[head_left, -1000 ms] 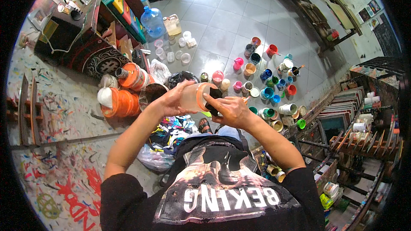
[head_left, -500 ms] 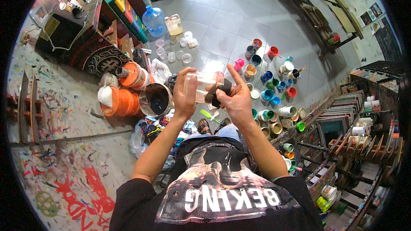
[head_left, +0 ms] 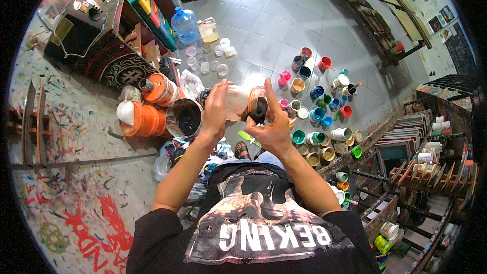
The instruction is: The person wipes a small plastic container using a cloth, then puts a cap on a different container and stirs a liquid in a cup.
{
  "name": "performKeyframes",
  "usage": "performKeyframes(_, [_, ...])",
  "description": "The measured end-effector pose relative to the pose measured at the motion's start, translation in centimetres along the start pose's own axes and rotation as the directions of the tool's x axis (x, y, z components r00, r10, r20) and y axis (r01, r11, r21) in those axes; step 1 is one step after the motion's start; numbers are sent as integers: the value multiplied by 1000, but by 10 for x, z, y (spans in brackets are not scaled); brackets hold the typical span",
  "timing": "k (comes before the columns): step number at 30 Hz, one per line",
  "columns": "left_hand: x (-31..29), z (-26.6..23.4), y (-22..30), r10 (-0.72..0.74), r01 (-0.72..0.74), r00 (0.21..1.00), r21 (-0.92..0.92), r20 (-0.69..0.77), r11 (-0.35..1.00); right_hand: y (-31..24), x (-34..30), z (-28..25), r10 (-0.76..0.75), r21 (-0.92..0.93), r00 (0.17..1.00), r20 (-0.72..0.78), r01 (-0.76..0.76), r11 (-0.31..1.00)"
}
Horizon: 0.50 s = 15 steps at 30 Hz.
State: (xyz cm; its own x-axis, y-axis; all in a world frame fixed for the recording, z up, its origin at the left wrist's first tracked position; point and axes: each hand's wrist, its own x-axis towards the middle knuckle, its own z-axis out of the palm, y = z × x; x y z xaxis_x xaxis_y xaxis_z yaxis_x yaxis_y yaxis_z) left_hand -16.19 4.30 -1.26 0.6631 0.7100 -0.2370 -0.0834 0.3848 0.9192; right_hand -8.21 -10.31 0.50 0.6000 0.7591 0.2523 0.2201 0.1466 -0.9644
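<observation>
A clear plastic container (head_left: 238, 102) lies sideways in the air in front of my chest. My left hand (head_left: 215, 114) is closed around its left end, with the fingers partly behind it. At the other end, by the open-looking rim, my right hand (head_left: 274, 128) pinches a dark cloth (head_left: 258, 109) under the thumb, and the cloth touches the container. The right index finger points up beside the rim; the other right fingers are largely hidden.
Several paint pots (head_left: 318, 114) crowd the tiled floor to the right. Small clear cups (head_left: 222, 70) and a blue water jug (head_left: 185, 26) stand ahead left. Orange buckets (head_left: 147, 120), a dark-filled bucket (head_left: 185, 117) and a rag pile (head_left: 177, 157) lie left. Screens (head_left: 401, 144) fill a right-hand rack.
The right hand and dark cloth have shifted around the container's rim, and the right index finger has straightened upward. The left hand has moved slightly left.
</observation>
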Motion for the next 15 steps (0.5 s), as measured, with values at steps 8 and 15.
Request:
performKeyframes(8, [10,-16,7,-493,514,829,-14,266,857,23,-4,-8,-138,-269,987,84,155,950])
performKeyframes(15, [13,-24,18,-644,685,639,70,420,725,31,-6,-23,-364,-479,866,342,494,726])
